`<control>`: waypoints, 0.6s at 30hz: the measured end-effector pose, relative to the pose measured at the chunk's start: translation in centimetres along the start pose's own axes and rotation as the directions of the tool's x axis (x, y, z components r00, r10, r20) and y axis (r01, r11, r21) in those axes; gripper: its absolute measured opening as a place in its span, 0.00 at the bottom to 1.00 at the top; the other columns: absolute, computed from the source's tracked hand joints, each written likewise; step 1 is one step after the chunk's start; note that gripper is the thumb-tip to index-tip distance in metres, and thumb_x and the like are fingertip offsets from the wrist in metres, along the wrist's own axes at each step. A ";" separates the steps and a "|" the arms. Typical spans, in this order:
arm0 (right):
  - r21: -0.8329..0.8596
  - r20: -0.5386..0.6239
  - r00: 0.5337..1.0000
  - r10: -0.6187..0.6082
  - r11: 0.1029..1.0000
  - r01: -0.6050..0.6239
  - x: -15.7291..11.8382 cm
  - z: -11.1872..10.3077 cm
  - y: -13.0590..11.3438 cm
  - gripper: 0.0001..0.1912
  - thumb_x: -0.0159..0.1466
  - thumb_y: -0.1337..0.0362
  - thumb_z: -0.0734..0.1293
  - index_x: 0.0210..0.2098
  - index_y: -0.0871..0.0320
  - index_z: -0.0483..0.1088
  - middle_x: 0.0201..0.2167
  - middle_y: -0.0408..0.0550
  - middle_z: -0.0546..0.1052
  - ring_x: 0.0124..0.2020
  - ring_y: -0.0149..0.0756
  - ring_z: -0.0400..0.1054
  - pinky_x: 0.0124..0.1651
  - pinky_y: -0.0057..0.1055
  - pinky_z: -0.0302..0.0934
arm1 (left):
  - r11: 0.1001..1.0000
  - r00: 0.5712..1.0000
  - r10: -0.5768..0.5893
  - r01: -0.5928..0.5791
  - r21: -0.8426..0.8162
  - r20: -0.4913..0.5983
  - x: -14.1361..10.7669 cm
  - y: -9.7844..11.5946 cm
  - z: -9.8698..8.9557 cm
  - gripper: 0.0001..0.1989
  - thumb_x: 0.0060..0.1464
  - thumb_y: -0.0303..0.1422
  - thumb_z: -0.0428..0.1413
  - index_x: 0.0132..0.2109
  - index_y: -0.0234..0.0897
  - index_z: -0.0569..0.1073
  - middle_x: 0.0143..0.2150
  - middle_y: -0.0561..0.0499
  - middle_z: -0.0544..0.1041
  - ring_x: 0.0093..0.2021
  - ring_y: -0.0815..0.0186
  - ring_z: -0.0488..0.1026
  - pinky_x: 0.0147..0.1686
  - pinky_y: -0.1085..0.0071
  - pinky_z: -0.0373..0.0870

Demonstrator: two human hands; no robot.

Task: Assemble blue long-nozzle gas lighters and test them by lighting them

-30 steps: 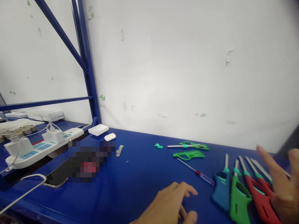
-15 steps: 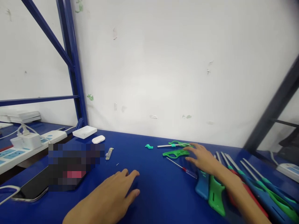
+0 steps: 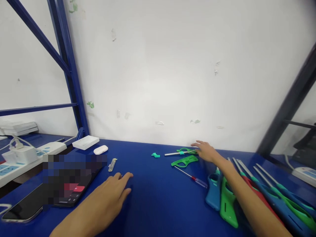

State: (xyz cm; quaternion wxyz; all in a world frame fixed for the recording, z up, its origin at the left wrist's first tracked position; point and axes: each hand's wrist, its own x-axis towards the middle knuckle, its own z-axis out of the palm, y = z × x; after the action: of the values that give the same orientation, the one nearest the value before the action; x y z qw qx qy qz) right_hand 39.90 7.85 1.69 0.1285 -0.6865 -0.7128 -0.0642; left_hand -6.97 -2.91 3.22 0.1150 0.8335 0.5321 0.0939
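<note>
My left hand (image 3: 108,197) hovers low over or rests on the table, fingers stretched out and holding nothing. At the far right, my right hand (image 3: 206,152) reaches with fingers apart beside a green lighter shell half with wire and a metal tube (image 3: 172,154). Whether its fingertips touch that part I cannot tell. Closer in lies another green shell half (image 3: 185,161), then a screwdriver (image 3: 199,181) with a clear handle and red collar. A small teal plastic piece (image 3: 155,155) is left of the tube. Near my left hand lies a small clear fuel tank (image 3: 113,165).
Several stick lighters, among them a blue one (image 3: 213,194) and a green one (image 3: 227,205), lie under and beside my right forearm. Phones (image 3: 24,204), a white earbud case (image 3: 100,150), a white box (image 3: 86,142) and a power strip (image 3: 51,149) are at left.
My right hand has shifted slightly farther back, its fingers lifting toward the wall. My left hand has drawn a little left. The camera view has shifted slightly.
</note>
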 end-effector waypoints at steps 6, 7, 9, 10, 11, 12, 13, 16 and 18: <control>0.088 0.032 0.999 -0.016 0.996 0.013 -0.2 1.8 0.4 0.18 0.71 0.56 0.67 0.58 0.55 0.70 0.58 0.53 0.73 0.52 0.42 0.72 0.53 0.46 0.70 | 0.993 0.993 -0.115 0.115 0.034 -0.008 1.6 -1.5 -1.1 0.29 0.66 0.37 0.42 0.69 0.33 0.66 0.70 0.40 0.67 0.72 0.45 0.60 0.70 0.44 0.56; 0.101 0.037 0.999 -0.017 0.995 0.013 -0.3 1.9 0.6 0.18 0.71 0.56 0.67 0.58 0.55 0.70 0.58 0.53 0.73 0.52 0.42 0.72 0.53 0.46 0.70 | 0.991 0.992 -0.125 0.125 0.038 -0.010 1.7 -1.5 -1.3 0.29 0.66 0.36 0.41 0.69 0.31 0.66 0.70 0.39 0.66 0.72 0.45 0.60 0.70 0.44 0.57; 0.127 0.045 0.999 -0.022 0.992 0.016 -0.6 2.0 1.0 0.18 0.71 0.56 0.67 0.58 0.56 0.70 0.58 0.53 0.73 0.52 0.43 0.72 0.53 0.47 0.70 | 0.989 0.990 -0.143 0.144 0.043 -0.015 1.7 -1.6 -1.7 0.30 0.66 0.36 0.41 0.69 0.29 0.66 0.70 0.38 0.65 0.72 0.45 0.60 0.69 0.45 0.58; 0.139 0.047 0.999 -0.026 0.990 0.020 -0.8 1.9 1.3 0.19 0.71 0.56 0.67 0.58 0.56 0.70 0.57 0.53 0.73 0.52 0.43 0.72 0.53 0.47 0.70 | 0.987 0.988 -0.152 0.152 0.044 -0.019 1.6 -1.6 -1.9 0.29 0.66 0.36 0.41 0.69 0.30 0.67 0.70 0.38 0.65 0.72 0.46 0.60 0.69 0.46 0.58; 0.151 0.049 0.998 -0.032 0.988 0.024 -0.9 1.8 1.4 0.19 0.71 0.56 0.67 0.58 0.56 0.70 0.57 0.53 0.73 0.52 0.43 0.72 0.53 0.47 0.70 | 0.986 0.987 -0.157 0.158 0.044 -0.020 1.6 -1.5 -2.1 0.29 0.66 0.36 0.41 0.69 0.31 0.67 0.70 0.40 0.65 0.72 0.46 0.60 0.70 0.47 0.58; 0.163 0.048 0.998 -0.038 0.986 0.030 -0.9 1.7 1.6 0.19 0.71 0.56 0.67 0.58 0.56 0.70 0.57 0.53 0.73 0.52 0.43 0.72 0.53 0.47 0.70 | 0.986 0.987 -0.161 0.161 0.042 -0.020 1.5 -1.5 -2.2 0.29 0.65 0.36 0.42 0.68 0.32 0.68 0.70 0.41 0.66 0.72 0.47 0.61 0.70 0.48 0.58; 0.174 0.046 0.998 -0.046 0.984 0.038 -1.0 1.6 1.6 0.18 0.71 0.56 0.68 0.58 0.56 0.70 0.57 0.53 0.73 0.52 0.43 0.72 0.53 0.47 0.70 | 0.986 0.987 -0.163 0.163 0.038 -0.017 1.4 -1.5 -2.3 0.29 0.65 0.37 0.42 0.68 0.33 0.68 0.70 0.41 0.67 0.71 0.47 0.61 0.70 0.48 0.59; 0.212 0.023 0.996 -0.082 0.974 0.076 -1.1 1.2 1.2 0.19 0.71 0.56 0.67 0.58 0.56 0.70 0.58 0.53 0.73 0.53 0.43 0.72 0.54 0.48 0.69 | 0.988 0.988 -0.152 0.152 0.025 -0.004 1.3 -1.5 -2.4 0.29 0.65 0.37 0.42 0.67 0.32 0.69 0.69 0.41 0.68 0.70 0.47 0.64 0.70 0.46 0.58; 0.241 0.000 0.994 -0.112 0.964 0.109 -1.1 1.0 0.4 0.18 0.71 0.56 0.67 0.58 0.55 0.70 0.59 0.53 0.73 0.54 0.43 0.71 0.55 0.48 0.69 | 0.991 0.991 -0.136 0.136 0.017 0.000 1.4 -1.4 -2.1 0.29 0.65 0.37 0.42 0.67 0.32 0.69 0.69 0.42 0.69 0.70 0.47 0.64 0.70 0.46 0.58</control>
State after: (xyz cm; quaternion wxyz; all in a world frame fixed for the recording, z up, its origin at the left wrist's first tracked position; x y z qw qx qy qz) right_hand 40.23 7.10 0.37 0.2023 -0.6255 -0.7533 0.0204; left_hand -8.18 -0.87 4.87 0.1144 0.7965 0.5882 0.0808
